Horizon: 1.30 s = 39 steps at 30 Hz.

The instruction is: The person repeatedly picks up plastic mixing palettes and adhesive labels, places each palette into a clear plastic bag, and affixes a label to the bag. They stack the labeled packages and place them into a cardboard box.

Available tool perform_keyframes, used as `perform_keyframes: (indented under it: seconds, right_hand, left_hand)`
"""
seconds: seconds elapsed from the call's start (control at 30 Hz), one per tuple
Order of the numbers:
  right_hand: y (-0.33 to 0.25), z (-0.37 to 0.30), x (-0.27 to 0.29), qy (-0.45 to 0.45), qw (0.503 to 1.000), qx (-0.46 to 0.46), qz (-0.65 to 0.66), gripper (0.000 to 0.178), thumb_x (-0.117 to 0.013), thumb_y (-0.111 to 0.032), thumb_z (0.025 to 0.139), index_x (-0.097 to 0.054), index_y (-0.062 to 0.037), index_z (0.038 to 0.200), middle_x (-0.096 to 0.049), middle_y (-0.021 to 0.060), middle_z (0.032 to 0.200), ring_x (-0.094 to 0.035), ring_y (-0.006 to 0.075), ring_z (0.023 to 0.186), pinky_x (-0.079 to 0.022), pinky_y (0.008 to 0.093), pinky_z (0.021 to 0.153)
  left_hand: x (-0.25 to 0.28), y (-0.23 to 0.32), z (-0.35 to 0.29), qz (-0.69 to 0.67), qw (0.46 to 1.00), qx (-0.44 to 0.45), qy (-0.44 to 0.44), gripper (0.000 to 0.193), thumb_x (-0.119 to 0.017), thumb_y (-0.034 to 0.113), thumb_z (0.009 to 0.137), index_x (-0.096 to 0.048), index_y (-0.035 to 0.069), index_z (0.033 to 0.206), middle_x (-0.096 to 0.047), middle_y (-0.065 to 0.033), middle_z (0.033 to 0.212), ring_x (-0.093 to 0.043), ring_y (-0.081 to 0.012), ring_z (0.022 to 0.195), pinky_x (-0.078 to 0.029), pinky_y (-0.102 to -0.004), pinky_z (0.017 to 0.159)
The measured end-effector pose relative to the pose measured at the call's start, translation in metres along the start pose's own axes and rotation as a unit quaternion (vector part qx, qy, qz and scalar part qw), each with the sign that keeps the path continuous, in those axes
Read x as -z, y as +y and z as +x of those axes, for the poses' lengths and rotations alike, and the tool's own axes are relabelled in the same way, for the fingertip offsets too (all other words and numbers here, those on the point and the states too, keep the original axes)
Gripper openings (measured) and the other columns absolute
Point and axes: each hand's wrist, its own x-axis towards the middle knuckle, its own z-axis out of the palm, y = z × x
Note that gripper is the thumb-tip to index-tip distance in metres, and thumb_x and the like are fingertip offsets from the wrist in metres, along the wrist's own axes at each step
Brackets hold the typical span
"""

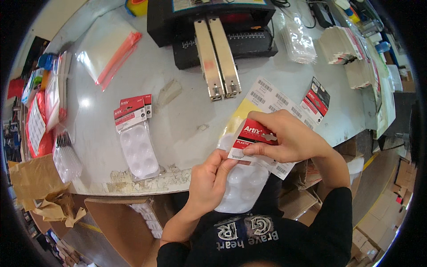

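Note:
A white plastic paint palette (242,189) with round wells, in a clear bag, lies over the table's near edge in front of me. Across the top of its bag sits a red and white folded header card (254,135) with a hang hole. My left hand (208,180) is closed at the card's lower left corner, thumb and fingers pinching it and the bag top. My right hand (287,135) grips the card's right side between thumb and fingers. Under the hands lies a sheet of barcode labels (271,98); its lower part is partly hidden.
Finished-looking palette packs (138,149) lie at left. A black machine with two metal arms (218,58) stands at the back. One loose header card (316,100) lies at right, near stacked cards (340,44). Clear bags (106,49) lie back left; an open carton (120,222) stands below the table edge.

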Motion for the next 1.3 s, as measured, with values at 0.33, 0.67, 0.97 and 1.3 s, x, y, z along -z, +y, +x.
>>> perform_keyframes:
  seconds: [0.33, 0.67, 0.97, 1.3]
  right_hand:
    - [0.000, 0.005, -0.012, 0.106, 0.992, -0.021, -0.057, 0.032, -0.066, -0.030, 0.079, -0.052, -0.0011, 0.086, -0.058, 0.0180, 0.066, -0.058, 0.0383, 0.062, -0.044, 0.0414, 0.053]
    - [0.005, -0.002, -0.033, 0.201, 0.940, 0.092, -0.258, 0.035, -0.078, -0.029, 0.072, -0.054, -0.0037, 0.072, -0.053, 0.0071, 0.053, -0.054, 0.0259, 0.044, -0.041, 0.0317, 0.042]
    - [0.016, -0.008, -0.019, 0.287, 0.958, -0.010, 0.009, 0.024, -0.068, -0.026, 0.083, -0.067, -0.0031, 0.076, -0.061, 0.0109, 0.062, -0.059, 0.0191, 0.047, -0.045, 0.0278, 0.046]
    - [0.037, -0.031, -0.040, 0.111, 0.912, -0.176, 0.354, 0.014, -0.063, -0.008, 0.086, -0.065, 0.0061, 0.086, -0.062, 0.0051, 0.068, -0.057, 0.0080, 0.055, -0.045, 0.0216, 0.051]
  left_hand:
    - [0.000, -0.005, 0.004, -0.126, 0.992, -0.029, 0.010, 0.016, -0.052, 0.012, 0.094, -0.063, 0.000, 0.094, -0.070, -0.0060, 0.080, -0.056, -0.0057, 0.063, -0.046, -0.0220, 0.059]
    - [-0.007, 0.003, 0.001, 0.034, 0.997, -0.053, 0.050, 0.014, -0.055, 0.013, 0.093, -0.063, 0.001, 0.095, -0.066, -0.0107, 0.070, -0.059, -0.0104, 0.058, -0.046, -0.0258, 0.054]
    - [-0.001, -0.006, 0.006, 0.070, 0.977, -0.099, 0.173, 0.023, -0.048, 0.016, 0.097, -0.056, -0.001, 0.082, -0.050, -0.0030, 0.058, -0.042, -0.0088, 0.052, -0.037, -0.0242, 0.049]
    - [0.001, -0.021, 0.010, -0.002, 0.974, -0.062, 0.218, 0.028, -0.045, 0.017, 0.099, -0.054, -0.003, 0.081, -0.052, -0.0009, 0.066, -0.040, -0.0049, 0.064, -0.036, -0.0213, 0.056]
